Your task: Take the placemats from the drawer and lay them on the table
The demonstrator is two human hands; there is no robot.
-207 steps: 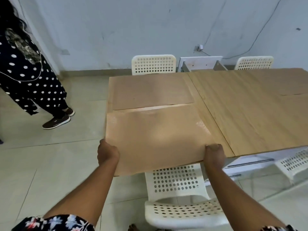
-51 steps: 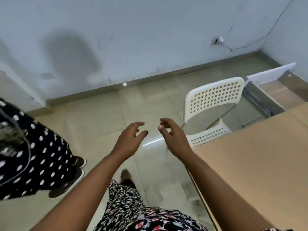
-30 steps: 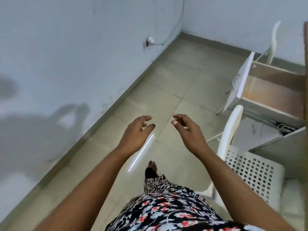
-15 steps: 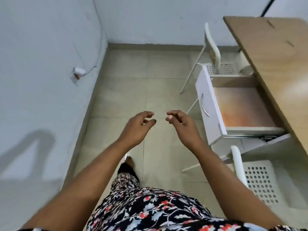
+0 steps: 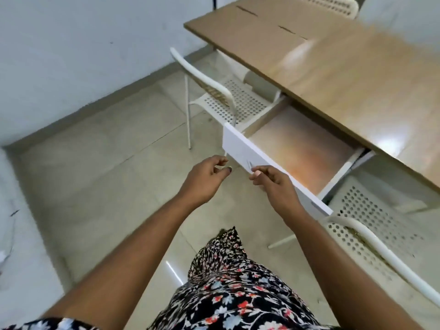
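The white drawer (image 5: 240, 148) stands pulled out from under the wooden table (image 5: 371, 75). A tan placemat (image 5: 300, 146) lies flat inside it. More tan placemats (image 5: 250, 27) lie on the table's far end. My right hand (image 5: 273, 184) hovers in front of the drawer's front panel near its handle, fingers loosely curled and holding nothing. Just left of the drawer, my left hand (image 5: 204, 177) is held out over the floor, fingers apart and empty.
A white perforated chair (image 5: 223, 96) stands beyond the drawer, tucked against the table. Another white chair (image 5: 371, 236) sits to my right, close to the drawer's near corner. A pale wall (image 5: 71, 55) runs on the left; tiled floor (image 5: 107, 175) lies between.
I have walked around the table to the open drawer. The drawer has come closer, and both empty hands have reached its front panel.
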